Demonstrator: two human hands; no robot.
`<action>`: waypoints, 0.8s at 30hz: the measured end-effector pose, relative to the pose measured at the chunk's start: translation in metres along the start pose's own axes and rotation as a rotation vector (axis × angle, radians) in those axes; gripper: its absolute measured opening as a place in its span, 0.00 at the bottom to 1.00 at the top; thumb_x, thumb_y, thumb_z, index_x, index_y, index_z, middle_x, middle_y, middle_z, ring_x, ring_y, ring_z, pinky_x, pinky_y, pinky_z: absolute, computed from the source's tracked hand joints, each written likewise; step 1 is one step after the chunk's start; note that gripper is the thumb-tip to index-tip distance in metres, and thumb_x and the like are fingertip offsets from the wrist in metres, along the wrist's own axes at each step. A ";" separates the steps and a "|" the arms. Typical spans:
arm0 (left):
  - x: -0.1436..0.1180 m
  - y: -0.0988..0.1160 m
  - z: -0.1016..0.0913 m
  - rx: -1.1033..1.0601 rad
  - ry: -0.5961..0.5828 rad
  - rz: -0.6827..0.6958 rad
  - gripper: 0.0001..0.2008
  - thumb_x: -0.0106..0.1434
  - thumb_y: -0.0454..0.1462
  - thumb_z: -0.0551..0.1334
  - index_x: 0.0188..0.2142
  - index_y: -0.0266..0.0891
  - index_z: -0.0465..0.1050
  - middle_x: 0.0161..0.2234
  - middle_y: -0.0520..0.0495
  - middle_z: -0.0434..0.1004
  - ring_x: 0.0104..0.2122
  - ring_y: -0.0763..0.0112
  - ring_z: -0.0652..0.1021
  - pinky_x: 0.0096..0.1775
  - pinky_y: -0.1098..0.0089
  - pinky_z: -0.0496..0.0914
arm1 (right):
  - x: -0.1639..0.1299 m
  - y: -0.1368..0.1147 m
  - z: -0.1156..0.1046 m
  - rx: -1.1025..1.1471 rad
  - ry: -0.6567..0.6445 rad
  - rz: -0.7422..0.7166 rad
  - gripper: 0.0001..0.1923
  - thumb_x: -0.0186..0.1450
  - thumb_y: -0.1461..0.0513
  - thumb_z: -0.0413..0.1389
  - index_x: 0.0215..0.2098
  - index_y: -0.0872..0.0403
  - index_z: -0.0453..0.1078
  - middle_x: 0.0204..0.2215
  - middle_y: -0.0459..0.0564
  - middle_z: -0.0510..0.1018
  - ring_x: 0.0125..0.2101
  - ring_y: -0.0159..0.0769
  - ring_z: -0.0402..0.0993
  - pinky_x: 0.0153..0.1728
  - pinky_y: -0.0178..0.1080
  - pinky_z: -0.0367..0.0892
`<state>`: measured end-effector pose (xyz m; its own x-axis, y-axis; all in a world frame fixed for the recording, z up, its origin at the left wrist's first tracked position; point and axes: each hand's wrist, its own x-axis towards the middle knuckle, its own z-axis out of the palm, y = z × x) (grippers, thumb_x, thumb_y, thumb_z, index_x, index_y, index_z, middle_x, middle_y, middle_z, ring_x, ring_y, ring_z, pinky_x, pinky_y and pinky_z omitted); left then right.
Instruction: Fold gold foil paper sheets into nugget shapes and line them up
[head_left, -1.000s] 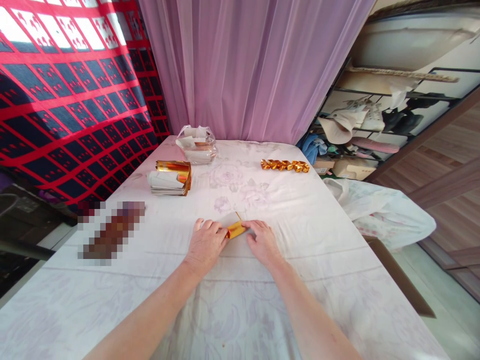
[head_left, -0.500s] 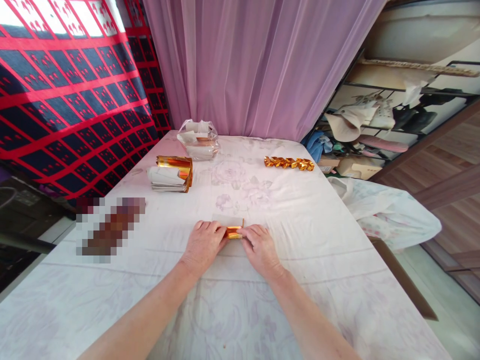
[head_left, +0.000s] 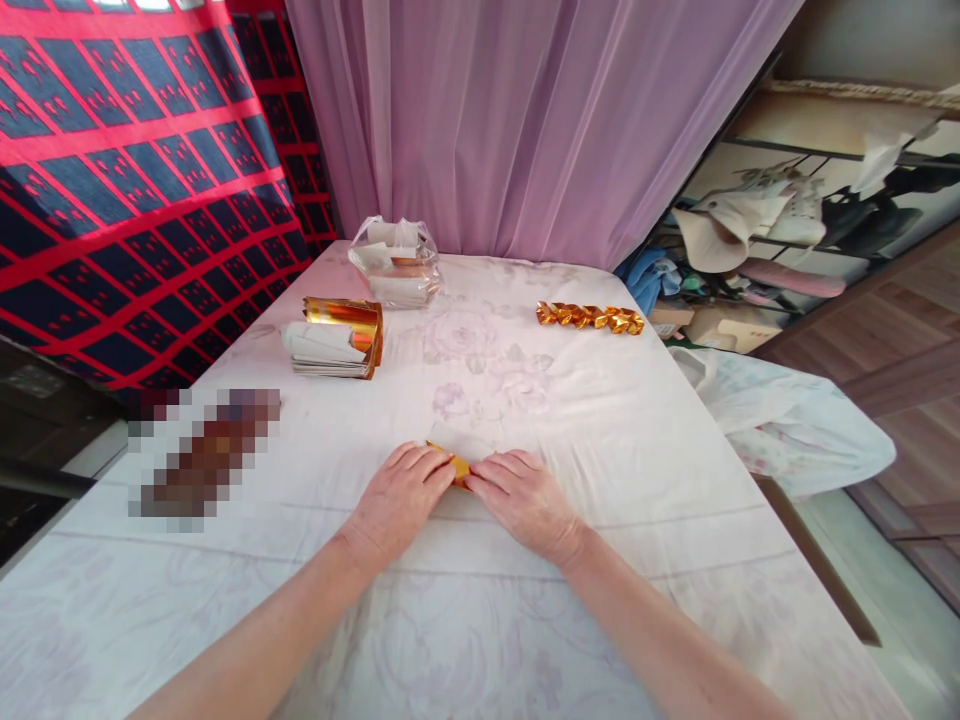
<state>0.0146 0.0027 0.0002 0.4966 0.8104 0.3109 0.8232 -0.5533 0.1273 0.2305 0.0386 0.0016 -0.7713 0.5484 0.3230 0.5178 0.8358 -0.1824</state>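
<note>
Between my hands lies a sheet of gold foil paper (head_left: 460, 472), partly folded, with its pale backing showing behind the gold strip. My left hand (head_left: 409, 490) grips its left part, fingers together and thumb near the fold. From the other side my right hand (head_left: 521, 500) pinches the right end, its fingertips pressed on the paper. Much of the sheet is hidden under both hands. Farther back on the left sits a curled stack of gold foil paper (head_left: 341, 335), pale side partly outward. A row of folded gold foil pieces (head_left: 589, 317) rests at the back right.
A clear plastic bag (head_left: 397, 265) with paper bundles stands at the table's back edge. At the left lies a pixelated object (head_left: 210, 455). The floral cloth (head_left: 450, 620) covers the table. On the right are a shoe rack (head_left: 795, 215) and a white bag (head_left: 810, 420).
The gold foil paper has been turned at an angle and its gold fold flattened under my fingers. Both hands have shifted slightly, staying on the paper. The camera view has tilted a little.
</note>
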 end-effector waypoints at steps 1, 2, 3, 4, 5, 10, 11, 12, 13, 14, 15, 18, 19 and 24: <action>-0.003 0.000 0.002 -0.011 0.008 0.026 0.14 0.68 0.30 0.55 0.50 0.42 0.72 0.48 0.45 0.77 0.50 0.64 0.75 0.58 0.58 0.63 | 0.000 0.000 0.000 -0.011 -0.005 -0.006 0.14 0.73 0.63 0.48 0.41 0.48 0.77 0.38 0.49 0.81 0.39 0.36 0.74 0.44 0.42 0.65; -0.005 0.000 0.004 -0.015 0.019 0.047 0.14 0.68 0.29 0.55 0.50 0.41 0.72 0.49 0.45 0.77 0.51 0.64 0.75 0.59 0.58 0.63 | 0.000 0.001 0.000 -0.020 -0.002 -0.009 0.15 0.74 0.63 0.48 0.41 0.48 0.77 0.38 0.48 0.81 0.38 0.36 0.74 0.44 0.42 0.65; -0.007 0.000 0.005 -0.015 0.025 0.062 0.14 0.68 0.29 0.55 0.50 0.40 0.72 0.50 0.44 0.77 0.52 0.64 0.75 0.60 0.59 0.62 | -0.001 0.001 0.001 -0.021 0.006 -0.008 0.15 0.74 0.62 0.47 0.40 0.48 0.77 0.38 0.48 0.81 0.38 0.36 0.74 0.44 0.42 0.65; -0.009 0.000 0.006 -0.016 0.030 0.070 0.13 0.69 0.30 0.54 0.50 0.40 0.72 0.50 0.44 0.77 0.53 0.65 0.75 0.60 0.59 0.63 | -0.002 0.002 0.001 -0.011 0.015 -0.003 0.15 0.73 0.62 0.48 0.40 0.49 0.77 0.38 0.48 0.81 0.37 0.35 0.74 0.44 0.42 0.65; -0.010 0.000 0.006 -0.018 0.030 0.072 0.13 0.69 0.31 0.54 0.50 0.39 0.73 0.50 0.45 0.77 0.53 0.65 0.74 0.60 0.59 0.63 | -0.003 0.004 0.002 0.008 0.023 0.006 0.15 0.73 0.62 0.48 0.40 0.49 0.77 0.39 0.48 0.81 0.38 0.35 0.74 0.44 0.42 0.66; -0.011 0.000 0.001 -0.039 -0.044 0.042 0.14 0.72 0.35 0.52 0.52 0.43 0.72 0.52 0.48 0.77 0.55 0.64 0.73 0.61 0.58 0.62 | -0.008 0.010 0.004 0.141 0.074 0.076 0.11 0.71 0.62 0.51 0.42 0.48 0.77 0.40 0.48 0.80 0.41 0.37 0.74 0.45 0.43 0.66; -0.011 0.000 0.000 -0.036 -0.056 0.040 0.15 0.72 0.36 0.52 0.53 0.44 0.72 0.52 0.48 0.77 0.55 0.64 0.73 0.61 0.58 0.62 | -0.009 0.011 0.004 0.160 0.087 0.093 0.11 0.71 0.62 0.51 0.42 0.48 0.77 0.40 0.48 0.80 0.42 0.38 0.74 0.45 0.43 0.66; -0.011 0.001 -0.001 -0.033 -0.063 0.040 0.15 0.72 0.36 0.52 0.53 0.45 0.72 0.52 0.48 0.78 0.55 0.64 0.73 0.61 0.57 0.62 | -0.010 0.012 0.004 0.175 0.100 0.110 0.11 0.71 0.62 0.52 0.42 0.48 0.77 0.40 0.49 0.80 0.42 0.38 0.73 0.45 0.44 0.66; -0.011 0.001 -0.001 -0.033 -0.067 0.040 0.15 0.72 0.37 0.52 0.53 0.45 0.72 0.51 0.48 0.78 0.55 0.63 0.73 0.61 0.56 0.62 | -0.010 0.012 0.005 0.188 0.110 0.128 0.10 0.71 0.62 0.52 0.42 0.48 0.77 0.39 0.49 0.80 0.41 0.38 0.73 0.45 0.44 0.66; -0.012 0.001 -0.002 -0.035 -0.067 0.039 0.15 0.72 0.37 0.52 0.53 0.45 0.72 0.51 0.48 0.78 0.56 0.63 0.73 0.61 0.56 0.61 | -0.010 0.013 0.005 0.199 0.116 0.146 0.10 0.71 0.61 0.52 0.41 0.48 0.77 0.39 0.49 0.80 0.41 0.38 0.73 0.45 0.44 0.66; -0.013 0.001 -0.002 -0.038 -0.064 0.040 0.15 0.72 0.38 0.52 0.54 0.45 0.72 0.52 0.48 0.78 0.56 0.62 0.72 0.61 0.55 0.61 | -0.010 0.013 0.006 0.211 0.121 0.163 0.10 0.70 0.61 0.53 0.40 0.48 0.77 0.39 0.49 0.80 0.41 0.38 0.73 0.45 0.44 0.66; -0.015 0.000 -0.002 -0.047 -0.041 0.049 0.16 0.72 0.40 0.52 0.55 0.44 0.72 0.54 0.49 0.77 0.56 0.62 0.71 0.63 0.55 0.58 | -0.010 0.013 0.006 0.237 0.112 0.208 0.09 0.70 0.61 0.54 0.38 0.49 0.76 0.39 0.49 0.80 0.43 0.39 0.73 0.46 0.45 0.66; -0.015 0.000 -0.002 -0.049 -0.030 0.052 0.16 0.72 0.40 0.52 0.55 0.44 0.72 0.54 0.50 0.76 0.57 0.63 0.71 0.64 0.56 0.57 | -0.009 0.012 0.006 0.242 0.108 0.221 0.08 0.70 0.61 0.54 0.37 0.49 0.76 0.40 0.49 0.79 0.44 0.40 0.72 0.46 0.45 0.65; -0.015 0.001 -0.001 -0.057 0.019 0.046 0.16 0.71 0.40 0.53 0.55 0.44 0.72 0.55 0.52 0.76 0.57 0.65 0.71 0.66 0.60 0.48 | -0.005 0.006 0.006 0.218 0.129 0.310 0.08 0.70 0.63 0.53 0.35 0.51 0.73 0.41 0.50 0.78 0.46 0.40 0.71 0.46 0.45 0.63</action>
<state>0.0077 -0.0107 -0.0039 0.5275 0.7807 0.3350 0.7825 -0.6001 0.1663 0.2355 0.0406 -0.0065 -0.5308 0.7791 0.3336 0.6174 0.6251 -0.4775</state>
